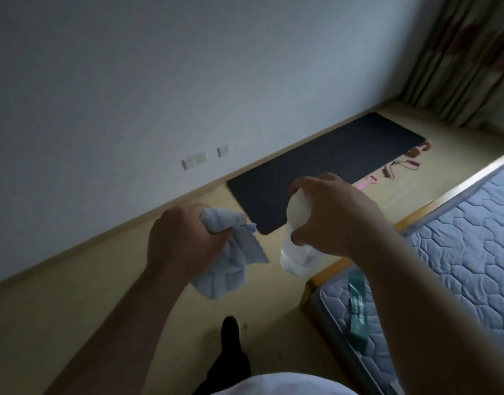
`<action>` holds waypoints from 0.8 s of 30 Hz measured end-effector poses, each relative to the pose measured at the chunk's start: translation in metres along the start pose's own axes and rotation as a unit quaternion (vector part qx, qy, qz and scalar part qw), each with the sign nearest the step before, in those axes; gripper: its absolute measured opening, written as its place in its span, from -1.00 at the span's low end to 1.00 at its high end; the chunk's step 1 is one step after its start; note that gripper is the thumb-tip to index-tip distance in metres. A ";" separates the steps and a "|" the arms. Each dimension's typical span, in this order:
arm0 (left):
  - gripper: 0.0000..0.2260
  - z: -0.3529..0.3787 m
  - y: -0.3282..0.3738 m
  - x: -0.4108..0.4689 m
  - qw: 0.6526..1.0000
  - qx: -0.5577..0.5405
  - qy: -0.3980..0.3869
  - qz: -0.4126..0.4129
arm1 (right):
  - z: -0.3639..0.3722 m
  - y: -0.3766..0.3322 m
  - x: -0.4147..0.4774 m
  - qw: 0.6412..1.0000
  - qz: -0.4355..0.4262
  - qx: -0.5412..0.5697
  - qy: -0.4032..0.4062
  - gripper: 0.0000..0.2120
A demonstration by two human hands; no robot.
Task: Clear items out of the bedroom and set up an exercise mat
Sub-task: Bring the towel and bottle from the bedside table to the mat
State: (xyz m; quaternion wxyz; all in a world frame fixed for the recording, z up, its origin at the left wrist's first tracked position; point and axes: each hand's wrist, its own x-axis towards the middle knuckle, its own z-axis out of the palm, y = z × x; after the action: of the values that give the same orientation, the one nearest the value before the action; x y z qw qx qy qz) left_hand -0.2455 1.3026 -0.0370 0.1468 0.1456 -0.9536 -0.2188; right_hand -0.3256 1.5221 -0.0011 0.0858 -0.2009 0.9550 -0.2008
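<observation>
Above the floor, both hands (pixel 185 238) grip things.

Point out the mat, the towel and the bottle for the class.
mat (pixel 330 166), head view, middle of its dark top.
towel (pixel 230 260), head view, loose hanging part.
bottle (pixel 296 259), head view, clear lower body.

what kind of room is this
Most likely a bedroom: a bare quilted mattress on a wooden bed frame, curtains at the far end, and a dark exercise mat laid along the wall.
</observation>
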 end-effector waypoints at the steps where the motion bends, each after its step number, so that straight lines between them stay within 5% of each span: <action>1: -0.78 0.008 -0.006 0.039 0.999 -0.019 -0.013 0.035 | 0.002 0.000 0.027 1.000 0.021 0.006 0.018 -0.28; 9: -0.84 0.049 0.009 0.241 0.947 -0.105 -0.129 0.275 | -0.025 0.006 0.140 0.982 0.172 0.012 0.079 -0.18; 20: -0.93 0.183 0.112 0.426 0.937 -0.090 -0.144 0.306 | -0.062 0.131 0.286 0.957 0.268 0.022 0.113 -0.19; 24: -0.80 0.230 0.166 0.498 0.934 -0.070 -0.134 0.323 | -0.103 0.196 0.344 0.958 0.263 0.019 0.116 -0.18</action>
State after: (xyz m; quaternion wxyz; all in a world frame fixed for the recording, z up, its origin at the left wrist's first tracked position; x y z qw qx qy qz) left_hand -0.8156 1.3619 -0.0511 0.0901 -0.2117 -0.9424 -0.2429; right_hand -0.7303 1.5786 -0.0185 0.0276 0.0837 0.9735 -0.2108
